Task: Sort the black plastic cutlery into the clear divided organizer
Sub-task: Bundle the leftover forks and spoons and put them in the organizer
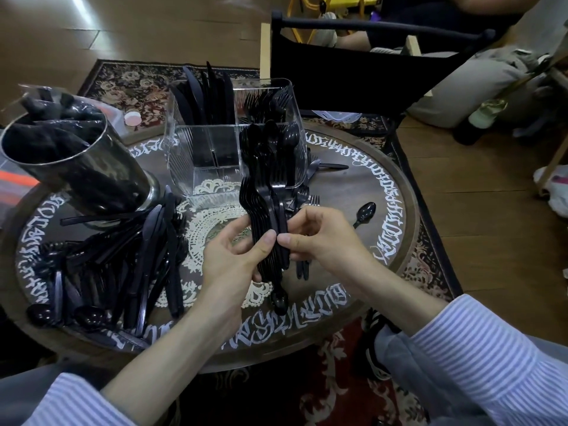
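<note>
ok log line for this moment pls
left hand: holds cutlery stack | right hand: pinches stack | organizer: knives, forks in

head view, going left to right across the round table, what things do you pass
metal cup full of cutlery → loose cutlery pile → left hand → bundle of cutlery held by both hands → right hand → lone spoon

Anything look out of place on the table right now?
Yes. In the stack both hands hold, one spoon points bowl-down, opposite the rest. A lone spoon lies apart at the table's right. The metal cup leans, tilted, beside the loose pile.
</note>
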